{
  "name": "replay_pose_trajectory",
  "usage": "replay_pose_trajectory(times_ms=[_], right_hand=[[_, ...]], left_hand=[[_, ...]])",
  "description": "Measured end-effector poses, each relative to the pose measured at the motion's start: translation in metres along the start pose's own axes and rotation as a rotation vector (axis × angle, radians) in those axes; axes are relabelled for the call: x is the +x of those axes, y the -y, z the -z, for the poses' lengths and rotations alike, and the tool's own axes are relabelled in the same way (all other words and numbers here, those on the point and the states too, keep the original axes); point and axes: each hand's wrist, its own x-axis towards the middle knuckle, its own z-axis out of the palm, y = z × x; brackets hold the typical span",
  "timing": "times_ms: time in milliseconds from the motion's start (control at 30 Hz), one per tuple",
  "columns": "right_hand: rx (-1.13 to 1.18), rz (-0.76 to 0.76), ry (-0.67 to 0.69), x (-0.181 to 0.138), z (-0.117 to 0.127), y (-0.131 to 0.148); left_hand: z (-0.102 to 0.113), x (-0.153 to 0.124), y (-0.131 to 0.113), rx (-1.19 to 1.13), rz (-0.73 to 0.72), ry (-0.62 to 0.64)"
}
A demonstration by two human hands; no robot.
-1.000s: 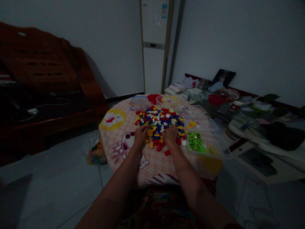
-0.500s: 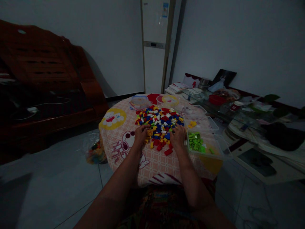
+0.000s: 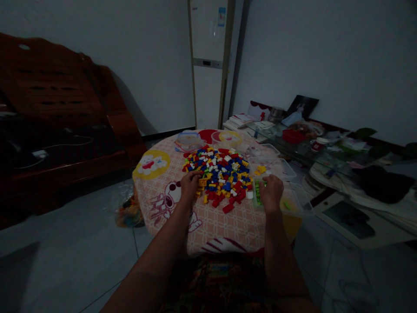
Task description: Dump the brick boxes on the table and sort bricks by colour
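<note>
our right hand (image 3: 273, 192) is over green bricks (image 3: 257, 191) gathered in a clear box (image 3: 293, 205); our left hand (image 3: 190, 184), fingers bent, is at the mixed pile (image 3: 217, 168). we cannot tell whether either pinches anything. green seems largely separated; other colours lie mixed on the cloth (image 3: 218, 228).
</note>
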Motion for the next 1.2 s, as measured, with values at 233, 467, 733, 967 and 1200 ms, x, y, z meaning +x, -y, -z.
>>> replay_pose_trajectory(times_ms=[233, 467, 733, 967, 1200], right_hand=[[0.11, 0.111, 0.023, -0.008, -0.015, 0.024], [0.181, 0.188, 0.138, -0.027, -0.033, 0.048], [0.295, 0.297, 0.115, -0.06, -0.07, 0.067], [0.342, 0.29, 0.154, -0.065, -0.075, 0.064], [0.361, 0.286, 0.183, -0.063, -0.075, 0.064]], left_hand=[[0.0, 0.003, 0.006, 0.014, -0.004, -0.138], [0.002, 0.002, -0.005, 0.099, -0.132, 0.033], [0.004, 0.002, -0.002, 0.151, -0.118, 0.003], [0.001, 0.0, -0.003, 0.151, -0.113, 0.051], [0.001, 0.003, 0.003, 0.21, -0.125, -0.059]])
